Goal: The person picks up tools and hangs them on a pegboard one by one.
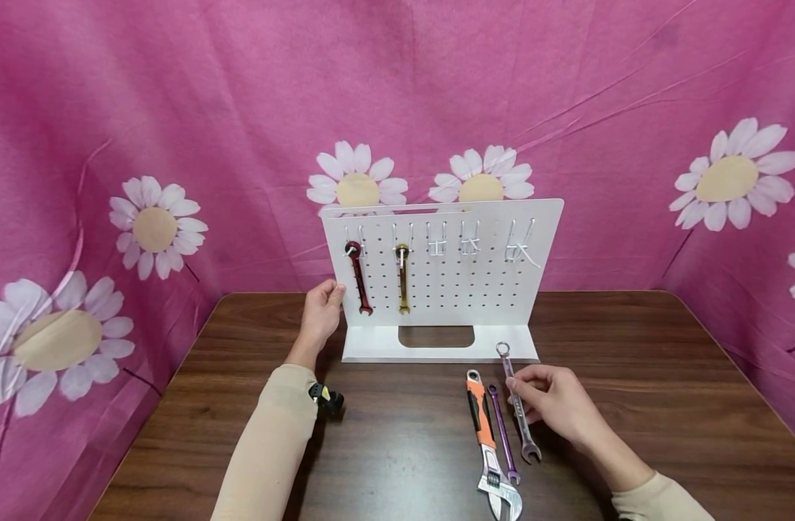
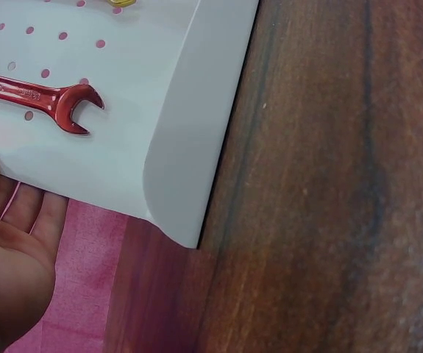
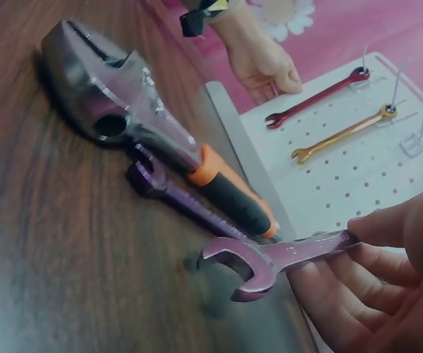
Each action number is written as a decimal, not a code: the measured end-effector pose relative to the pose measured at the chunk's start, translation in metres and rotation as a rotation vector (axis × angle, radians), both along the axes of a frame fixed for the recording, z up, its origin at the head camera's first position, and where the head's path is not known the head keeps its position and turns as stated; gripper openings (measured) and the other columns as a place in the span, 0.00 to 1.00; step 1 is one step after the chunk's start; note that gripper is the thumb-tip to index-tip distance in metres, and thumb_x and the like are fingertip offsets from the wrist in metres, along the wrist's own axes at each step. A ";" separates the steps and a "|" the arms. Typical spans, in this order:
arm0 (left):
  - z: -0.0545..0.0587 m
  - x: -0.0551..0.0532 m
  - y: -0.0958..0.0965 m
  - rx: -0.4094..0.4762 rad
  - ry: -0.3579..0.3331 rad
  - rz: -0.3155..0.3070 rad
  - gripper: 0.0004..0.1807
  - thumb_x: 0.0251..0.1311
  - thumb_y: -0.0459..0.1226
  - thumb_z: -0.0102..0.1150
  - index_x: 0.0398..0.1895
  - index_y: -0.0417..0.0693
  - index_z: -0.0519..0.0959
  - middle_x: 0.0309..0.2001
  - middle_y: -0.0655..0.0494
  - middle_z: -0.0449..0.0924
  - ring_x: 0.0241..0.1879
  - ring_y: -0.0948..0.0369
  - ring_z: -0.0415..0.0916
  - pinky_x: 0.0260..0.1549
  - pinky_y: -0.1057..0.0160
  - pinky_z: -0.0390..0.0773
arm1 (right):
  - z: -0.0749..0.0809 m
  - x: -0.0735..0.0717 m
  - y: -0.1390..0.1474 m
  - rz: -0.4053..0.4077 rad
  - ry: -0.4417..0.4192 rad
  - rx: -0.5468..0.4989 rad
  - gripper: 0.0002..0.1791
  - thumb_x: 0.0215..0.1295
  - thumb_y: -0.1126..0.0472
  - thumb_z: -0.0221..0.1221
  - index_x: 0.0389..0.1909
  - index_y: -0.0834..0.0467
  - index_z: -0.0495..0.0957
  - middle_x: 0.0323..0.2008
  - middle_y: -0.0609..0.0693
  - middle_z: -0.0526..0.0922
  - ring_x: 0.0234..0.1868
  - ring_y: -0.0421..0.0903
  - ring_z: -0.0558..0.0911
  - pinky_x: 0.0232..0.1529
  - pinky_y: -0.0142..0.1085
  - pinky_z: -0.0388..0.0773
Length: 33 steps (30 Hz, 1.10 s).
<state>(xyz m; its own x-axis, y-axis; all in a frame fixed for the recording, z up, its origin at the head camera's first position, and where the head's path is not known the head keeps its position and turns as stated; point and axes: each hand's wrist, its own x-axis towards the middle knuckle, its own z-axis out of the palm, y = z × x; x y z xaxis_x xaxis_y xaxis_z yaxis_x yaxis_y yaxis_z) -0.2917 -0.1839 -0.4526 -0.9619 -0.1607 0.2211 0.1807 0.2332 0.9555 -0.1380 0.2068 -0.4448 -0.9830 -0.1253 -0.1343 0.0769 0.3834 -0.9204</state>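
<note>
1. pegboard, white, perforated, standing on its flat foot on the dark wood-grain bench.
2. left hand, at the pegboard's left edge; grip nearly closed, thumb on the front face and fingers behind, with the panel pinched between.
3. right hand, in front of the pegboard's right end; grip drawn in to a pinch, thumb against fingers, having hold of the silver combination wrench.
4. silver combination wrench, at the right front of the pegboard; ring end toward the pegboard's foot, open end pointing away from it.
5. purple combination wrench, slim, on the bench in front of the pegboard, ring end nearer to it.
6. adjustable wrench, orange and black handle, metal head; on the bench before the pegboard, handle end toward it, head away.
7. red combination wrench, hung by its ring end at the pegboard's far left, open end down.
8. yellow combination wrench, hung likewise, next along the pegboard.
9. pink cloth, daisy print, behind the pegboard.
</note>
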 end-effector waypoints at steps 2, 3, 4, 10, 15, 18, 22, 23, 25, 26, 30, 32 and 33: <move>0.000 0.000 0.000 0.002 -0.004 0.000 0.15 0.81 0.31 0.54 0.36 0.27 0.76 0.21 0.57 0.67 0.22 0.69 0.62 0.24 0.71 0.63 | 0.002 -0.001 -0.001 -0.011 0.010 0.004 0.12 0.76 0.65 0.64 0.48 0.74 0.83 0.32 0.58 0.88 0.23 0.47 0.87 0.29 0.42 0.89; 0.000 0.000 0.000 0.002 -0.006 0.001 0.15 0.81 0.31 0.53 0.36 0.27 0.77 0.21 0.55 0.68 0.23 0.69 0.62 0.24 0.71 0.64 | 0.003 -0.001 -0.002 -0.017 0.015 0.007 0.13 0.76 0.65 0.64 0.48 0.73 0.83 0.32 0.57 0.88 0.23 0.47 0.87 0.29 0.42 0.89; 0.001 0.000 0.000 0.001 -0.008 0.002 0.15 0.81 0.31 0.54 0.36 0.27 0.77 0.22 0.53 0.69 0.23 0.69 0.63 0.25 0.71 0.64 | 0.005 -0.001 -0.003 -0.023 0.023 0.012 0.13 0.76 0.64 0.65 0.49 0.73 0.84 0.32 0.57 0.88 0.22 0.48 0.87 0.29 0.42 0.89; 0.000 0.000 0.000 -0.013 -0.015 0.003 0.14 0.81 0.32 0.54 0.36 0.28 0.78 0.20 0.61 0.67 0.23 0.69 0.62 0.24 0.71 0.63 | 0.017 -0.005 -0.008 -0.045 0.079 0.016 0.15 0.76 0.64 0.65 0.52 0.73 0.83 0.34 0.59 0.90 0.22 0.45 0.86 0.29 0.41 0.88; -0.001 0.000 -0.001 -0.009 -0.003 -0.001 0.14 0.81 0.31 0.54 0.36 0.27 0.77 0.19 0.64 0.65 0.22 0.69 0.61 0.23 0.71 0.62 | 0.025 -0.010 -0.011 -0.048 0.140 -0.024 0.15 0.76 0.64 0.64 0.51 0.75 0.82 0.31 0.56 0.90 0.22 0.42 0.85 0.28 0.42 0.88; 0.000 0.000 0.000 -0.005 0.002 -0.004 0.14 0.81 0.31 0.54 0.36 0.26 0.77 0.19 0.64 0.64 0.21 0.69 0.60 0.22 0.71 0.61 | 0.029 -0.013 -0.013 -0.065 0.168 -0.020 0.15 0.76 0.64 0.64 0.51 0.74 0.83 0.29 0.52 0.90 0.22 0.40 0.85 0.29 0.40 0.87; 0.000 0.000 0.000 -0.006 0.003 -0.006 0.14 0.81 0.31 0.54 0.36 0.27 0.77 0.19 0.63 0.63 0.21 0.68 0.59 0.22 0.71 0.60 | 0.033 -0.018 -0.017 -0.087 0.213 0.027 0.14 0.76 0.61 0.65 0.49 0.70 0.85 0.28 0.48 0.88 0.24 0.38 0.82 0.28 0.35 0.82; 0.000 0.000 0.000 -0.008 0.002 -0.007 0.14 0.81 0.31 0.54 0.36 0.27 0.77 0.19 0.63 0.63 0.21 0.68 0.60 0.23 0.71 0.61 | 0.035 -0.019 -0.018 -0.092 0.226 0.045 0.14 0.76 0.60 0.66 0.48 0.69 0.86 0.28 0.47 0.88 0.25 0.37 0.81 0.28 0.34 0.80; 0.000 0.000 0.000 -0.008 0.002 -0.008 0.14 0.81 0.31 0.53 0.36 0.27 0.77 0.19 0.63 0.63 0.22 0.68 0.60 0.23 0.71 0.61 | 0.037 -0.021 -0.020 -0.102 0.244 0.067 0.13 0.75 0.59 0.67 0.48 0.67 0.87 0.28 0.47 0.86 0.25 0.36 0.79 0.27 0.33 0.77; 0.000 0.000 -0.001 -0.008 0.003 -0.008 0.14 0.81 0.31 0.53 0.36 0.27 0.77 0.19 0.64 0.63 0.22 0.68 0.60 0.23 0.71 0.61 | 0.039 -0.022 -0.021 -0.105 0.248 0.073 0.13 0.75 0.59 0.67 0.48 0.67 0.87 0.28 0.47 0.86 0.25 0.36 0.78 0.27 0.32 0.76; 0.000 0.000 -0.001 -0.004 0.002 -0.011 0.14 0.81 0.31 0.53 0.36 0.27 0.77 0.19 0.64 0.63 0.21 0.68 0.60 0.23 0.71 0.61 | 0.043 -0.027 -0.026 -0.107 0.238 0.055 0.14 0.75 0.58 0.67 0.48 0.67 0.87 0.28 0.46 0.86 0.26 0.37 0.80 0.27 0.32 0.78; 0.000 0.000 -0.001 -0.003 0.001 -0.011 0.15 0.81 0.31 0.53 0.36 0.26 0.76 0.19 0.63 0.63 0.22 0.68 0.61 0.23 0.71 0.62 | 0.044 -0.029 -0.029 -0.107 0.228 0.029 0.14 0.75 0.58 0.67 0.49 0.68 0.87 0.28 0.45 0.86 0.26 0.37 0.82 0.28 0.32 0.80; 0.000 0.000 -0.001 0.000 -0.001 -0.011 0.15 0.81 0.31 0.53 0.36 0.26 0.76 0.20 0.62 0.65 0.22 0.69 0.61 0.24 0.71 0.63 | 0.044 -0.030 -0.030 -0.109 0.227 0.019 0.14 0.75 0.59 0.67 0.49 0.68 0.87 0.28 0.45 0.86 0.26 0.37 0.82 0.29 0.32 0.81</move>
